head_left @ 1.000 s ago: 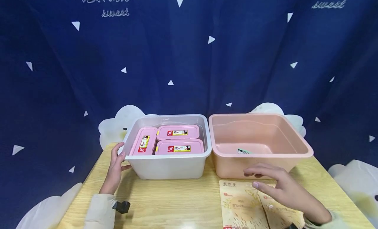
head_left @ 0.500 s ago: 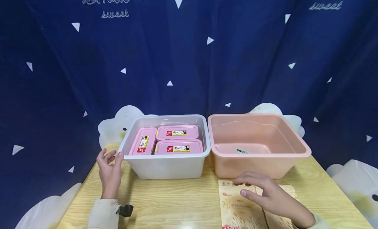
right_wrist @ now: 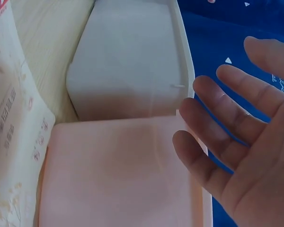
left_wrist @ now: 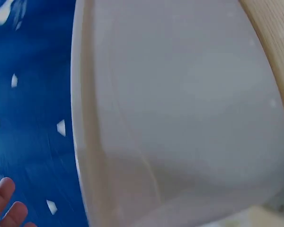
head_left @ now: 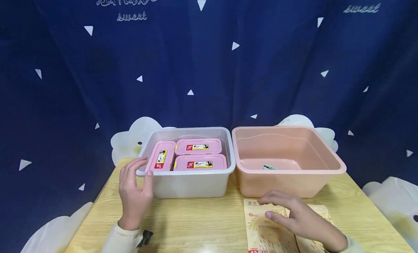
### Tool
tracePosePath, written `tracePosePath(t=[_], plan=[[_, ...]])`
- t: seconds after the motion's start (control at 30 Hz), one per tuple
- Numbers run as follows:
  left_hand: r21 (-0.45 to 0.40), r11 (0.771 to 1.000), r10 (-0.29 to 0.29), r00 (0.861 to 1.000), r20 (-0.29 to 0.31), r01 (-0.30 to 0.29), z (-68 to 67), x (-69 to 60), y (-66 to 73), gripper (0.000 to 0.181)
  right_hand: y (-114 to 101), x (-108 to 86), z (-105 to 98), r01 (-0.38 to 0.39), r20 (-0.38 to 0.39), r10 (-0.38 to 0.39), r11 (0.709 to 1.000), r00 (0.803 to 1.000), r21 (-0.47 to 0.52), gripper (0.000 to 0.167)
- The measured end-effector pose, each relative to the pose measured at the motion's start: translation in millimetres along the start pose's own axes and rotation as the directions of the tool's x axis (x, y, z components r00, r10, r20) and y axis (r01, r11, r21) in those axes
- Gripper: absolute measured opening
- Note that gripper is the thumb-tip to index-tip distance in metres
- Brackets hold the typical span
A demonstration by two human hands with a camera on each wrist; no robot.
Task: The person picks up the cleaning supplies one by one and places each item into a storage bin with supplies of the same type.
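My left hand (head_left: 134,195) is at the front left corner of the white bin (head_left: 192,184), fingers spread and holding nothing; whether it touches the rim I cannot tell. Three pink lidded boxes (head_left: 200,162) lie inside that bin. My right hand (head_left: 302,218) hovers with relaxed fingers over two beige printed packets (head_left: 267,235), in front of the pink bin (head_left: 274,184). In the right wrist view the right hand (right_wrist: 255,142) has its fingers apart with nothing between them. Some fingertips of the left hand (left_wrist: 7,203) show in the left wrist view beside the white bin (left_wrist: 189,94).
Both bins stand side by side on a wooden table (head_left: 192,224). A small green item (head_left: 269,167) lies in the pink bin. Behind the table hangs a dark blue curtain (head_left: 209,57) with white triangles and cloud shapes.
My left hand first came off the white bin's left side, then moved right to its front left corner. My right hand has shifted slightly left and down, over the packets.
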State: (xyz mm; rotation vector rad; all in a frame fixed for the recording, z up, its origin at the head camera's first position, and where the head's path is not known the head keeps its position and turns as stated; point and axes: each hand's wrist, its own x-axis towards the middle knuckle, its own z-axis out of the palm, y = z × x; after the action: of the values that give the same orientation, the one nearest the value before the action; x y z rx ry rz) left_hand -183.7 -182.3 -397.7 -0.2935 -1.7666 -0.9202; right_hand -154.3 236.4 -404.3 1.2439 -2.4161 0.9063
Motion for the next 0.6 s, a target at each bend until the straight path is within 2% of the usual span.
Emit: tracePosePath(t=[0.07,0.13,0.23,0.37,0.47,0.6], plan=[[-0.007,0.997,0.072,0.995,0.062,-0.072,6.6,3.7,7.8,0.031,-0.3,-1.1,-2.3,-0.018,-0.001,0.018,1.000,1.000,-0.025,0.042],[-0.021,0.991,0.137,0.982,0.133,-0.136,14.3,8.2,17.2,0.031,-0.6,-2.4,-5.4,-0.029,-0.008,0.029,0.999,1.000,-0.043,0.042],[-0.038,0.976,0.218,0.953,0.213,-0.214,26.1,15.1,31.7,0.033,-0.6,-2.8,-10.5,-0.003,-0.033,0.001,0.998,0.999,-0.062,0.044],[-0.049,0.959,0.282,0.911,0.300,-0.280,40.3,25.0,47.6,0.036,-0.1,-1.1,-18.9,0.047,-0.066,-0.051,0.997,0.997,-0.064,0.048],[-0.045,0.944,0.319,0.871,0.374,-0.327,50.9,31.7,56.5,0.038,-0.2,-1.7,-25.9,0.041,-0.085,-0.049,0.996,0.995,-0.084,0.050],[-0.033,0.912,0.378,0.803,0.462,-0.410,62.7,36.1,66.2,0.043,0.9,-4.6,-32.3,0.003,-0.092,-0.017,0.989,0.996,-0.147,0.051]])
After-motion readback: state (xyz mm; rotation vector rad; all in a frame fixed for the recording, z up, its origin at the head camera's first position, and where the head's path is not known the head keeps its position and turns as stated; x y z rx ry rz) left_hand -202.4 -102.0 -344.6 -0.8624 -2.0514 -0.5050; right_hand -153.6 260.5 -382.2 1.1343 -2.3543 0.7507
